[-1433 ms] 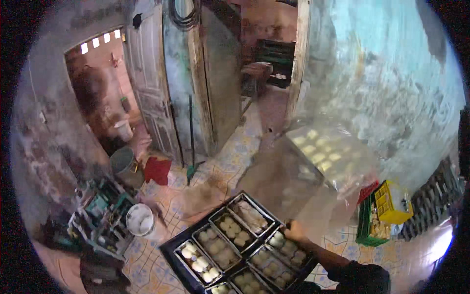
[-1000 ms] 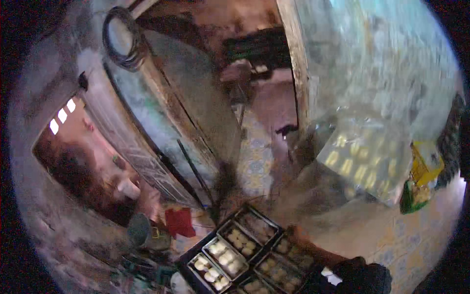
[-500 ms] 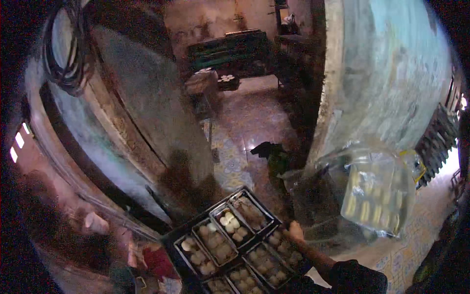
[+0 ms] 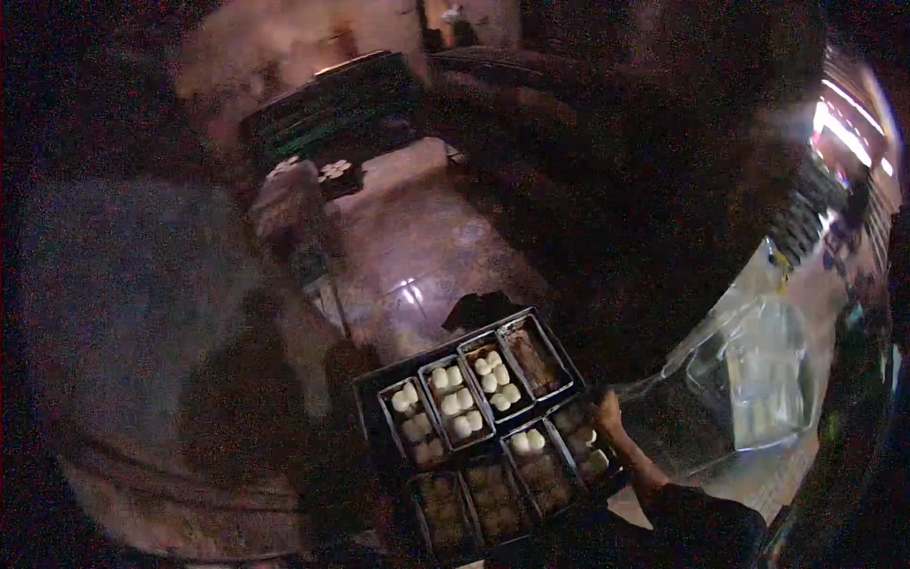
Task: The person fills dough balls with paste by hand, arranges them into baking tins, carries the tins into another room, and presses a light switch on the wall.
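Observation:
In front of me is a dark tray (image 4: 372,377) of rectangular metal loaf tins in two rows, tilted in the picture. White dough balls (image 4: 456,401) sit in pairs in several tins, some in bright light and others in shadow. The far right tin (image 4: 533,358) holds no balls, just brown stains. At the tray's right edge, my right hand (image 4: 607,412) is closed on the rim; its fingers are partly hidden. A clear plastic bag (image 4: 773,379) with pale pieces inside lies to the right, its film stretching toward that hand. My left hand is out of sight.
A tiled floor (image 4: 417,228) runs ahead into a dim room. At its back stands a dark green piece of furniture (image 4: 332,100), with small white round items (image 4: 335,171) in front. A grey surface (image 4: 123,284) rises on the left; deep shadow covers the right side.
The view has turned and moved forward past the blue-green wall edge. The tray appears farther right, with my right hand still on its rim. More dough balls are lit.

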`<state>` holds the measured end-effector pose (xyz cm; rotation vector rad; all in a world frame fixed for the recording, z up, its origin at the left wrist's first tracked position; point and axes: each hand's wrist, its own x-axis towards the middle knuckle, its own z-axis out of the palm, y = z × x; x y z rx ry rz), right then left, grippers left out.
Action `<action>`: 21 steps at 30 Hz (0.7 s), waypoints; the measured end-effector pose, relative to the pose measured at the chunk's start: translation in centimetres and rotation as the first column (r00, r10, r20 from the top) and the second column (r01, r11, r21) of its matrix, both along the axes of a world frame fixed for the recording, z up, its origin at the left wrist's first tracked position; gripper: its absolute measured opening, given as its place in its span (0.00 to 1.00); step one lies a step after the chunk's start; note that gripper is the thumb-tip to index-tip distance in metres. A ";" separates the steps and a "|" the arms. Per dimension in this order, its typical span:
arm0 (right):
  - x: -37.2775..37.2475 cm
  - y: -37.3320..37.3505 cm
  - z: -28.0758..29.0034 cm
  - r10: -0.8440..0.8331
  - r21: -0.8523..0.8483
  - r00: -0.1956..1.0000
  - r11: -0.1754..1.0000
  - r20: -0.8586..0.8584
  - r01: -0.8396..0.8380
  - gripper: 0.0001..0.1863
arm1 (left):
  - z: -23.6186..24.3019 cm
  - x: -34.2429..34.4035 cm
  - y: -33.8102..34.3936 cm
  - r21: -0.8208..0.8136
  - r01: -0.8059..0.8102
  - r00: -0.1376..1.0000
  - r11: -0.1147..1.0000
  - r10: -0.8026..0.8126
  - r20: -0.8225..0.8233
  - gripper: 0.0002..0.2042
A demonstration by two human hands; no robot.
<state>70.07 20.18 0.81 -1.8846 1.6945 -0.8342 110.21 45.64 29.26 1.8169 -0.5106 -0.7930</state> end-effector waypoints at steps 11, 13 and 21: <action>-0.5 2.0 2.6 -0.061 0.205 0.998 0.977 -0.036 0.067 0.29 | 1.7 -3.1 1.2 -0.033 0.080 0.997 0.996 -0.081 -0.005 0.18; -2.1 0.9 5.6 -0.026 0.200 0.999 0.979 -0.035 0.032 0.28 | 0.5 -4.3 2.6 -0.047 0.065 0.995 0.997 -0.069 -0.070 0.18; -2.7 0.2 14.0 0.008 0.170 0.997 0.985 0.070 -0.020 0.26 | 2.7 -5.0 6.0 -0.033 0.060 0.998 0.998 -0.061 -0.035 0.17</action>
